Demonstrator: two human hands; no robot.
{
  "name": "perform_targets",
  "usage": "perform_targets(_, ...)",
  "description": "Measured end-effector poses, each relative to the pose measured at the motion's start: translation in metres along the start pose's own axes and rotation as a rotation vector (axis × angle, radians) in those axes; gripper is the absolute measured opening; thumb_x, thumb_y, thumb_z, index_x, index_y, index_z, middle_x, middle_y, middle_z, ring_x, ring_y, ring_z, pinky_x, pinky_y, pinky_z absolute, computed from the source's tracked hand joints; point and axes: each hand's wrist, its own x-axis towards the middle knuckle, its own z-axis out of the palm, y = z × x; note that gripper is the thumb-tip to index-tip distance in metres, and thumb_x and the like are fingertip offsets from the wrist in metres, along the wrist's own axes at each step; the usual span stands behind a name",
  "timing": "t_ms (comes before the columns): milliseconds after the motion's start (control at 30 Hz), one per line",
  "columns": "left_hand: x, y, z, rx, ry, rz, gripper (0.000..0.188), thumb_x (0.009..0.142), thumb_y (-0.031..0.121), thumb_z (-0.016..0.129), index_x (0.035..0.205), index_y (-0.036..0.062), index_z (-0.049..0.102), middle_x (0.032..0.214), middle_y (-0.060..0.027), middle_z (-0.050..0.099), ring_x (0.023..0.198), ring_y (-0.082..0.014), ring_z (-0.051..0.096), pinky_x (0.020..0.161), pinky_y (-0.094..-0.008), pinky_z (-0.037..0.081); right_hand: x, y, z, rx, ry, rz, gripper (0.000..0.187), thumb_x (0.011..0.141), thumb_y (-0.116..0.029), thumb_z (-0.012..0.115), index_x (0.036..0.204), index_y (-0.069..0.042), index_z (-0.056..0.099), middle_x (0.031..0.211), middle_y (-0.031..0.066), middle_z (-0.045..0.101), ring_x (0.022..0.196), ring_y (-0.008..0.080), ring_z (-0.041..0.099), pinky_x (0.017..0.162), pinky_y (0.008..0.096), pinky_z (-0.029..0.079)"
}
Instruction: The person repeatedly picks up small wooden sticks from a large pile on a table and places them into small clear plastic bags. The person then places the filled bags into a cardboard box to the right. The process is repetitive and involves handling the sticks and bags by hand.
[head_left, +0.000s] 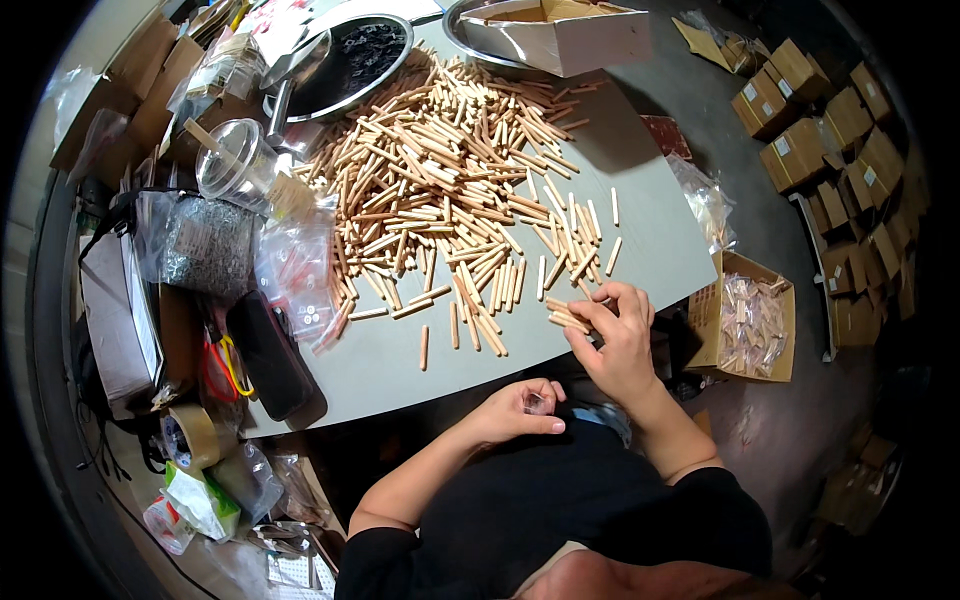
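At the desk's (660, 235) near edge, sticks (564, 319) are pinched by the right grip (618, 332). Just off that edge, clear plastic (538, 404) is held in the curled left grip (512, 412).

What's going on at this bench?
A person's right hand is at a few short wooden sticks near the table's edge; whether it grips them is unclear. The left hand holds something small of clear plastic. A large heap of similar sticks covers much of the table.
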Motion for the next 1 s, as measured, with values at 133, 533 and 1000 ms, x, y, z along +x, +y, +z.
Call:
perform_targets(133, 0.007, 0.003, 0.003, -0.007, 0.003, -0.01, 0.026, 0.08, 0.008, 0.083, 0.088, 0.0092, 0.058, 0.105, -0.0002, 0.055, 0.088, -0.0065, 0.049, 0.083, -0.0231, 0.041, 0.002, -0.001, -0.014, 0.093, -0.056, 0.026, 0.043, 0.071, -0.017, 0.08, 0.111, -0.009, 0.069, 0.11, 0.0088, 0.052, 0.101, 0.0291, 0.05, 0.09, 0.0411, 0.04)
perform_targets(533, 0.021, 0.015, 0.014, -0.147, 0.061, -0.09, 0.025, 0.083, 0.015, 0.081, 0.095, 0.0102, 0.06, 0.092, 0.003, 0.056, 0.087, -0.0074, 0.052, 0.082, -0.0227, 0.042, 0.009, 0.0, -0.022, 0.156, -0.142, -0.026, 0.038, 0.072, -0.014, 0.079, 0.108, -0.008, 0.071, 0.106, 0.0103, 0.051, 0.089, 0.0272, 0.054, 0.084, 0.04, 0.045)
perform_targets(1000, 0.028, 0.011, 0.015, -0.466, 0.059, -0.145, 0.02, 0.085, 0.008, 0.077, 0.096, 0.0077, 0.06, 0.1, -0.0058, 0.065, 0.102, -0.0182, 0.062, 0.095, -0.0316, 0.046, 0.009, -0.001, -0.035, 0.279, -0.395, -0.159, 0.026, 0.081, -0.006, 0.066, 0.106, -0.005, 0.07, 0.109, 0.0153, 0.056, 0.104, 0.0341, 0.059, 0.09, 0.0384, 0.051)
